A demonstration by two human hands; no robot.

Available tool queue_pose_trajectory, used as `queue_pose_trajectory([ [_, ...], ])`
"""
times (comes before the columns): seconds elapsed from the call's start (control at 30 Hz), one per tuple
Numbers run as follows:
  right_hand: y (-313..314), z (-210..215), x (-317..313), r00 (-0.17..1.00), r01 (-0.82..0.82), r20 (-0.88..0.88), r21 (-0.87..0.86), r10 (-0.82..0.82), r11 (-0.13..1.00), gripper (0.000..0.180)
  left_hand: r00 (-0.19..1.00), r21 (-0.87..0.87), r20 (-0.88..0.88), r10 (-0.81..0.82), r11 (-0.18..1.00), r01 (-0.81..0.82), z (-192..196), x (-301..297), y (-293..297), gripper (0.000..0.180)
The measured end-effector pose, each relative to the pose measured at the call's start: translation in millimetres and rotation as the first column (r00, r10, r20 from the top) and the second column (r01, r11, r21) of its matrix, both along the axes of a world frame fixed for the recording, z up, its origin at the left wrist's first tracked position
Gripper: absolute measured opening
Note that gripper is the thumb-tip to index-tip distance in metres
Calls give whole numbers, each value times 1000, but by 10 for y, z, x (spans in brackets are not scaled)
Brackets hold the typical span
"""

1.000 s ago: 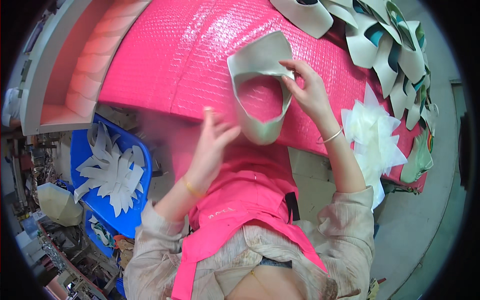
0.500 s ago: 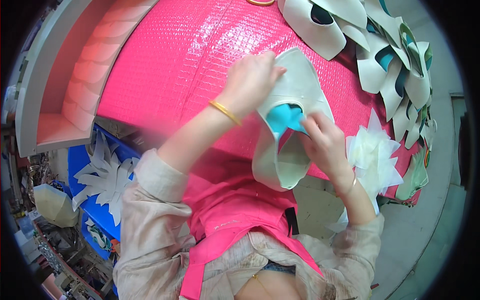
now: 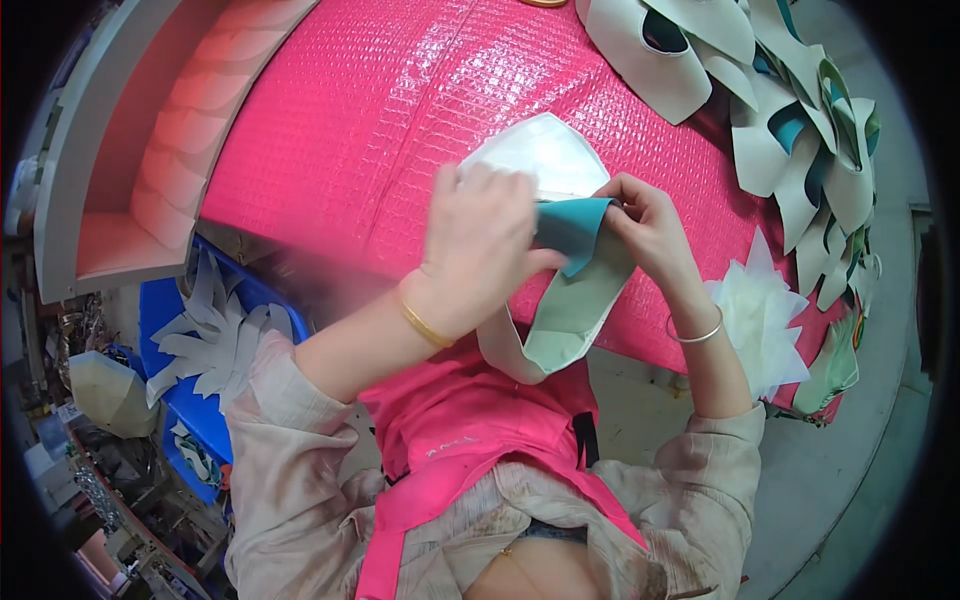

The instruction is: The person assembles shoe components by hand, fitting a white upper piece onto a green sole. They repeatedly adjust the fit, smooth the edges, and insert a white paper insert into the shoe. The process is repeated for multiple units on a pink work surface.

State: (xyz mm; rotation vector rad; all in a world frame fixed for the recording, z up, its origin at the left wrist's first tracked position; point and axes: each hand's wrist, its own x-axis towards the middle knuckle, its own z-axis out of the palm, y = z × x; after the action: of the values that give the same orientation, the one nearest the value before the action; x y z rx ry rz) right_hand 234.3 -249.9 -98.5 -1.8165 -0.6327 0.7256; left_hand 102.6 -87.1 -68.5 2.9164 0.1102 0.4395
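Observation:
A pale grey shoe-upper piece (image 3: 565, 310) with a teal lining (image 3: 572, 228) lies over the near edge of the pink bubble-textured table cover (image 3: 380, 120). My left hand (image 3: 480, 240) grips its left side, fingers closed over the material. Opposite it, my right hand (image 3: 645, 225) pinches the folded teal edge. Under the two hands lies a white cut piece (image 3: 545, 155).
A heap of grey-and-teal upper pieces (image 3: 790, 110) fills the table's far right. White pointed pieces (image 3: 755, 320) are stacked at the right edge. A blue crate (image 3: 200, 340) with white cut pieces sits below on the left, beside a grey shelf frame (image 3: 110, 160).
The upper piece has been turned and folded so its teal lining shows. My left hand has come down from the far side onto the piece's left side, and both hands now meet at the fold.

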Motion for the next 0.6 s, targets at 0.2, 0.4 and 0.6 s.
queue_pose_trajectory([
  [0.2, -532, -232, 76, 971, 0, -239, -51, -12, 999, 6, 997, -314, -36, -66, 948, 51, -553, -642, 205, 20],
  [0.4, -15, -29, -107, 751, -230, 581, -215, 314, 949, 7, 992, -219, -92, -92, 973, 70, -434, -450, 25, 18],
  [0.6, 108, -333, 117, 993, -88, -100, -222, 67, 971, 27, 931, -840, 4, 365, 506, -195, -713, -122, 263, 27],
])
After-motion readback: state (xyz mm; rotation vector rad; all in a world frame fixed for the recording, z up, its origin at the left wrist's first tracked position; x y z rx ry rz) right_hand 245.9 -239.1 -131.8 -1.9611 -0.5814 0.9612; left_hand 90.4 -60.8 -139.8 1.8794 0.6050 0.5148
